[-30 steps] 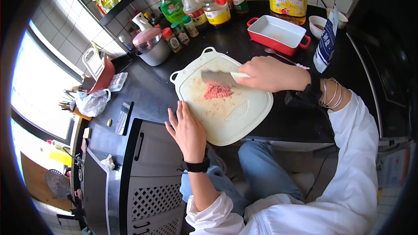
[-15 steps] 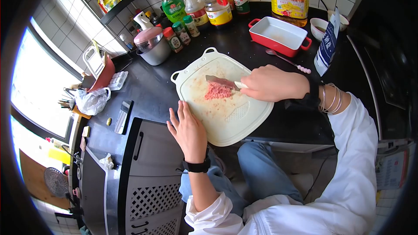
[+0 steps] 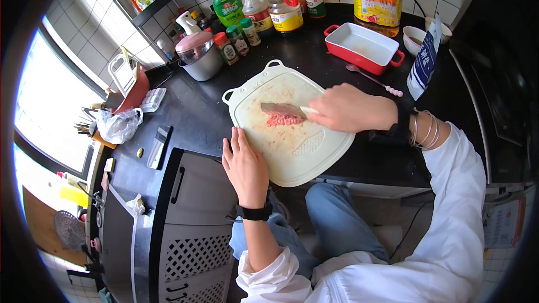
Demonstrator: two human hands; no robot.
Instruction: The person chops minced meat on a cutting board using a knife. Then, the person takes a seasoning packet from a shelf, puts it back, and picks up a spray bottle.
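Observation:
A cream cutting board (image 3: 281, 163) lies on the black counter, with a small heap of minced meat (image 3: 281, 119) near its middle. My right hand (image 3: 351, 109) is wrapped round the pale handle of a knife (image 3: 281, 110). The blade lies across the upper side of the meat, and bits of meat are smeared around it. Flat, with fingers stretched out, my left hand (image 3: 244, 165) rests against the board's left edge and holds nothing.
Behind the board stand a red baking dish (image 3: 365, 67), a pink-handled spoon (image 3: 382, 83), a blue-and-white bag (image 3: 425, 62) and an oil jug (image 3: 377, 3). Several bottles and a steel bowl (image 3: 202, 67) line the back left. A phone (image 3: 160, 147) lies left on the counter (image 3: 191, 112).
The knife blade has shifted slightly left and sits differently on the meat, which looks more covered. My left hand stays at the board's edge; the whole view has tilted a little.

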